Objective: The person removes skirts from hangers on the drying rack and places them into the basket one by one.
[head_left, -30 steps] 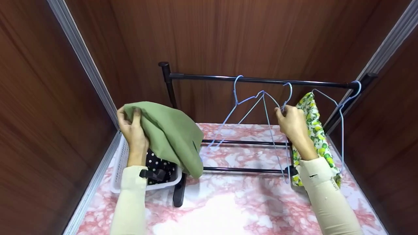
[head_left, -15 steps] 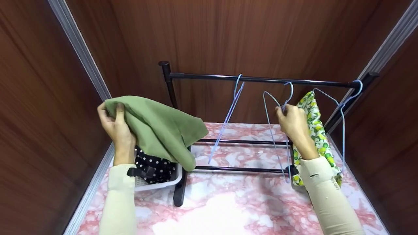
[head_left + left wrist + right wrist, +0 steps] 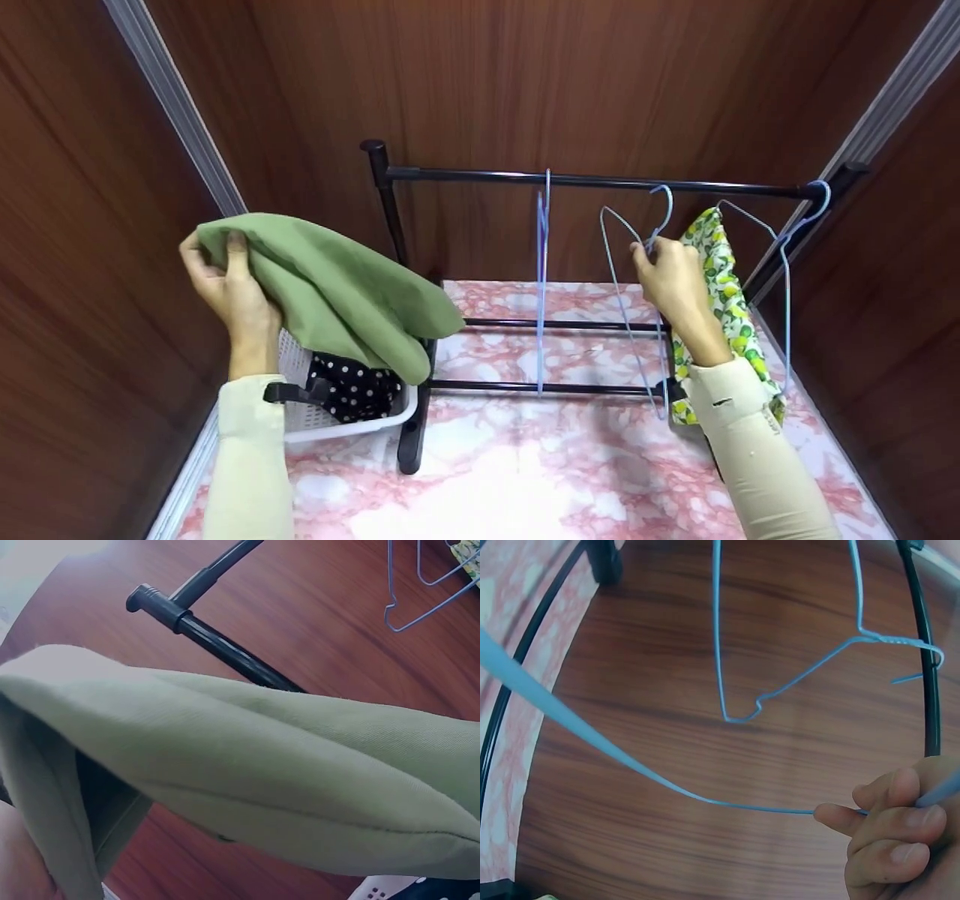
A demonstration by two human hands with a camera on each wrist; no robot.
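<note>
My left hand (image 3: 244,304) pinches the edge of a green cloth garment (image 3: 330,292), thumb on the near side and fingers behind. The cloth drapes to the right in folds, above a white basket (image 3: 352,430); in the left wrist view its fabric (image 3: 262,757) covers much of the frame. On the right, my right hand (image 3: 675,281) grips a blue wire hanger (image 3: 669,208) just below its hook, which is at the rack's top bar. The right wrist view shows the curled fingers around its wire (image 3: 630,759).
A black rack (image 3: 480,176) spans the middle. Another blue hanger (image 3: 541,300) hangs from it, nearly edge-on. Beside my right forearm, a lemon-print cloth (image 3: 724,300) hangs on a hanger (image 3: 787,300). Black polka-dot cloth (image 3: 360,386) lies in the basket. Wooden panels enclose the back and sides.
My left hand has moved left with the green garment, uncovering more of the basket. The middle hanger has swung free of the held one and turned edge-on. My right hand has stayed in place.
</note>
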